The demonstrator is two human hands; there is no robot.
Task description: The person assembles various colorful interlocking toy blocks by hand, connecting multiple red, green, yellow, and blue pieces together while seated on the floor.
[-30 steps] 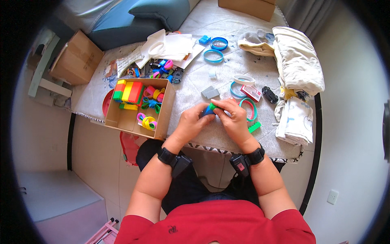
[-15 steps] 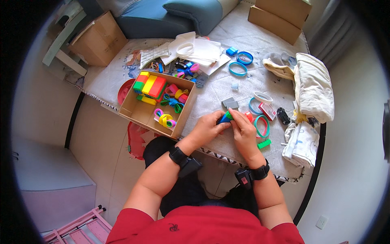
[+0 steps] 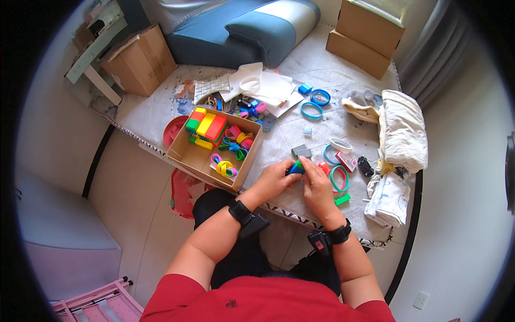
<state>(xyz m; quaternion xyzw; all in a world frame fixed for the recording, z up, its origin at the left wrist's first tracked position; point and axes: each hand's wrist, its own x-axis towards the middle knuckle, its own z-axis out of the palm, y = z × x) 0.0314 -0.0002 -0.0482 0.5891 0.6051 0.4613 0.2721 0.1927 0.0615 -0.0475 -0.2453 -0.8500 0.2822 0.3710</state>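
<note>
In front of me, over the near part of the covered surface, my two hands meet. My left hand (image 3: pixel 274 178) is closed on a blue toy building brick (image 3: pixel 293 170). The fingers of my right hand (image 3: pixel 317 187) pinch a green building brick (image 3: pixel 300 165) that sits against the blue one; fingers partly cover both. Just past the fingertips lie grey flat pieces (image 3: pixel 301 151). Beside my right hand are a red piece (image 3: pixel 324 167), a teal wristband (image 3: pixel 333 180) and a loose green brick (image 3: pixel 342 199).
To the left stands an open cardboard box (image 3: pixel 185 159) holding stacked bricks (image 3: pixel 208 126) and bundled coloured bands (image 3: pixel 223 168). White papers (image 3: pixel 268 86) lie behind it. Blue wristbands (image 3: pixel 311 110), a black toy car (image 3: pixel 365 167) and folded cloth (image 3: pixel 403 131) lie farther right.
The whole view has shifted slightly, so the surface and box appear lower. My hands still hold the bricks together, with the fingers only slightly moved.
</note>
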